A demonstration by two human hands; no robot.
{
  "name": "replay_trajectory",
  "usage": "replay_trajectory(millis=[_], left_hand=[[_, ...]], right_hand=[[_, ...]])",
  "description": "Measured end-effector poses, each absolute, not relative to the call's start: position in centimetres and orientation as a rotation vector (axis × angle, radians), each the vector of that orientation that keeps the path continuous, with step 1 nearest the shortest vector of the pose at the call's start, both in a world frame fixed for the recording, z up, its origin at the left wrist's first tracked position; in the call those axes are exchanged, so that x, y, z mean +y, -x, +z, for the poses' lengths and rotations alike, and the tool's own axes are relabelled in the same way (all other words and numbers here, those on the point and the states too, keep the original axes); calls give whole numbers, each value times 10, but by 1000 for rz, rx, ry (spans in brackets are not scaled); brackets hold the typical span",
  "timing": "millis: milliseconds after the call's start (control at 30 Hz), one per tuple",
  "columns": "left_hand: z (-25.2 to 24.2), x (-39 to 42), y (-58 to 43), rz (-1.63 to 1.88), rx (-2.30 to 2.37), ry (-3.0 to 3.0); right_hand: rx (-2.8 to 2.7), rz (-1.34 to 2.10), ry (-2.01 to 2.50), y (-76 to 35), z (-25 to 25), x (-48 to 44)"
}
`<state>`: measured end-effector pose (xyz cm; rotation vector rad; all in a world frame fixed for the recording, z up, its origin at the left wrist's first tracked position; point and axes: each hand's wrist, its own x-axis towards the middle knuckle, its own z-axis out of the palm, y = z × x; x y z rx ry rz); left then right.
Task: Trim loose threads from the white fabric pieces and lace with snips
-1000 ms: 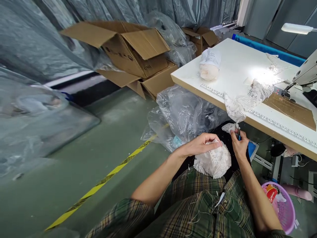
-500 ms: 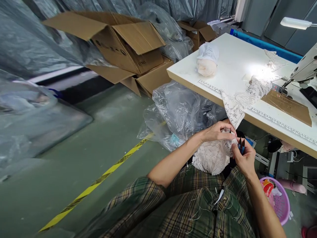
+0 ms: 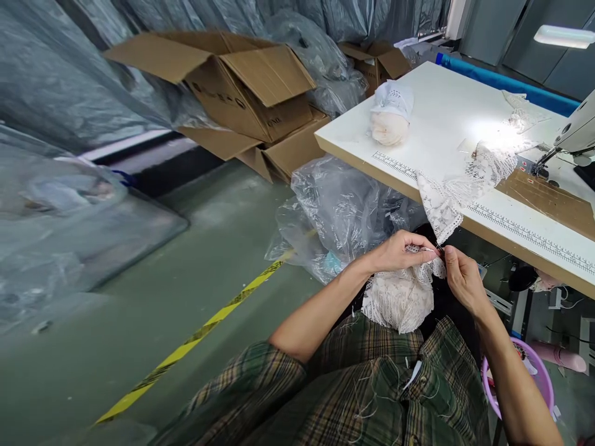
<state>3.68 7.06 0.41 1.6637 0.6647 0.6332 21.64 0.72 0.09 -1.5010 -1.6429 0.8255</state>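
Observation:
My left hand (image 3: 403, 251) pinches the edge of a white lace piece (image 3: 400, 297) that hangs over my lap. Close beside its fingertips, my right hand (image 3: 465, 275) is closed around thread snips (image 3: 439, 248); only the dark blade tips show at the lace edge, while the handles are hidden in the palm. Just above both hands, a lace strip (image 3: 441, 207) droops over the table's front edge. It runs back across the tabletop toward the sewing machine (image 3: 576, 133).
The white sewing table (image 3: 437, 105) carries a bundle of pale cups (image 3: 390, 114). Open cardboard boxes (image 3: 251, 93) and clear plastic bags (image 3: 344, 204) lie to the left. A purple basket (image 3: 542, 371) stands low at right. Yellow-black tape (image 3: 204, 328) crosses the floor.
My right hand has turned, bringing the snips' blades from pointing upward to the lace edge by my left fingertips. The blue handles have gone out of sight. The view has shifted slightly.

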Motion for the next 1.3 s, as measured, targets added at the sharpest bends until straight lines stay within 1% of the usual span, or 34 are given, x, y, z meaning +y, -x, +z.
replay_trajectory(millis=[233,467,600,767,1067,1200,1300], left_hand=[[6,71,-35,633,680,-1579],[8,72,-36,565,664,-1532],[10,72,-34,533,660,-1530],[8,71,-34,523,699,-1514],[-6,71,-30,613,649,-1592],[-4,65,-19,577,770,-1736],[9,56,-15,529,653,-1661]], right_hand=[[-1620,799,1527,-214,-3,8],[-1845,695,1481,-213,6,3],[-1872,658,1512,-212,5,6],[-1730,697,1548,-214,-6,1],[-1381,1069,1417,-214,-9,-10],[-1180,1088,1387,-228,-4,-14],[-1109,1052,1355,-230,-5,-13]])
